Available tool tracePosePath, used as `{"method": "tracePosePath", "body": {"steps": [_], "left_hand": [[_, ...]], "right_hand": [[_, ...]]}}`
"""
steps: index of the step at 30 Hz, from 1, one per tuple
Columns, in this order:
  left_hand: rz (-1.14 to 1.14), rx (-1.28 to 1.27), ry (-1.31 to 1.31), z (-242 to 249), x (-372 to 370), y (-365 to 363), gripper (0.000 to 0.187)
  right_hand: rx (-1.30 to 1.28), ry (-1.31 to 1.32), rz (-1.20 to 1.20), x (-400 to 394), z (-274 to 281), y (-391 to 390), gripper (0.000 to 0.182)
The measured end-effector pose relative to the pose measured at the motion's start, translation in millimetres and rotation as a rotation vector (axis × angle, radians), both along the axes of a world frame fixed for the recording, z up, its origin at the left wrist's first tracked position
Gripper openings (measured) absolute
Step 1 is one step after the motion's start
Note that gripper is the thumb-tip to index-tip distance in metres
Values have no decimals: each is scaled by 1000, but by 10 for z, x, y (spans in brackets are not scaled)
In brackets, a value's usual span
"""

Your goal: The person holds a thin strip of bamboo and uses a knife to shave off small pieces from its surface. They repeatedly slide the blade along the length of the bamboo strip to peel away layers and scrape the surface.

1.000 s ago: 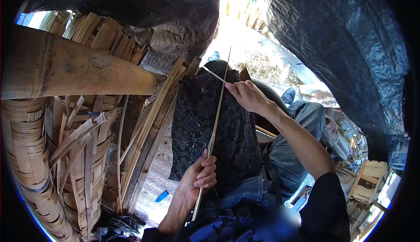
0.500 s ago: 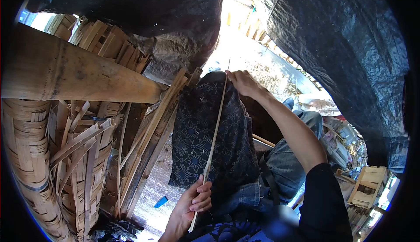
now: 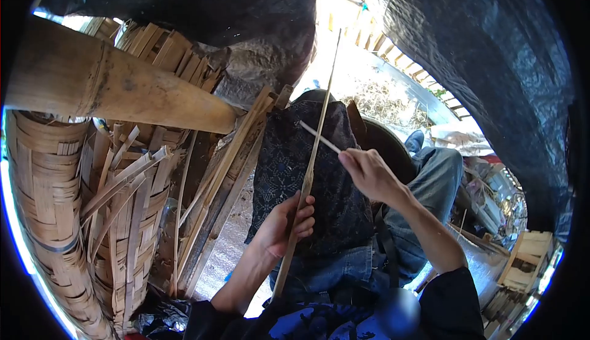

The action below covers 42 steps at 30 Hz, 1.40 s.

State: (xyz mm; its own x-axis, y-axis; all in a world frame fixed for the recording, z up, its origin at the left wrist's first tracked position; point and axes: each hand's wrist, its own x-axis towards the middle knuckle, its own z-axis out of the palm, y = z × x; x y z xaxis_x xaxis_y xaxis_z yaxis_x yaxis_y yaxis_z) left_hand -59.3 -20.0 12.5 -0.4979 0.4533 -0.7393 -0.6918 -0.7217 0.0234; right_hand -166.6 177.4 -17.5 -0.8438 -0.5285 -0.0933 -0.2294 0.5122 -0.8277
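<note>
My left hand (image 3: 286, 224) is wrapped round the lower part of a long, thin bamboo strip (image 3: 322, 125). The strip runs up and away from me over my lap, narrowing to a fine tip against the bright opening. In my right hand (image 3: 375, 177) is a slim, pale, blade-like tool (image 3: 321, 137), pointing up and to the left. It crosses the strip in this view, a little above my left hand. Beneath both lies a dark patterned cloth (image 3: 279, 174), spread over my leg in jeans (image 3: 433, 174).
At the left, a thick bamboo pole (image 3: 153, 97) juts toward the middle. Below it stand tall woven bamboo baskets (image 3: 49, 180) and split bamboo pieces (image 3: 126, 174). Dark plastic sheeting (image 3: 491, 63) hangs overhead and to the right. A small wooden crate (image 3: 525, 260) stands at the far right.
My right hand has left the strip's far end and come back toward me, with the pale tool now showing in it. My left hand has moved up and away with the strip.
</note>
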Motion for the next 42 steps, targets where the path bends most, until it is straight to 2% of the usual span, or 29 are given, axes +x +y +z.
{"method": "tracePosePath", "body": {"steps": [2,4,6,8,10,13,23,25,29,34,37,38,40,42], "left_hand": [[-4,-26,15,21,-25,63,25],[9,-221,-56,85,-50,142,19],[-19,-298,-32,92,-26,194,19],[-42,-373,-10,90,-3,252,18],[-111,-557,16,98,-2,320,20],[-113,-626,6,98,-28,396,21],[-139,-733,9,94,-31,467,21],[-144,-754,19,75,-24,471,21],[-141,-770,15,74,-25,486,22],[-166,-810,30,68,-31,492,23],[-177,-832,22,80,-21,517,23],[-181,-830,20,83,-14,528,23],[-208,-833,16,83,-13,529,23],[-188,-818,17,65,-3,505,22]], "right_hand": [[-8,-20,17,102,32,13,43],[-13,-45,39,151,32,15,44],[-12,5,102,191,16,35,48],[29,12,127,190,3,73,51],[164,-75,176,164,60,110,53],[238,-102,179,157,67,152,54],[164,-77,138,46,-214,154,55],[174,-178,177,4,-171,158,53],[223,-192,197,-35,-159,166,55],[341,-99,213,-38,-121,154,60],[303,-117,150,-82,-202,141,59],[347,-84,106,-156,-225,147,59],[279,67,106,-247,-339,177,61],[265,72,119,-276,-388,169,61]]}}
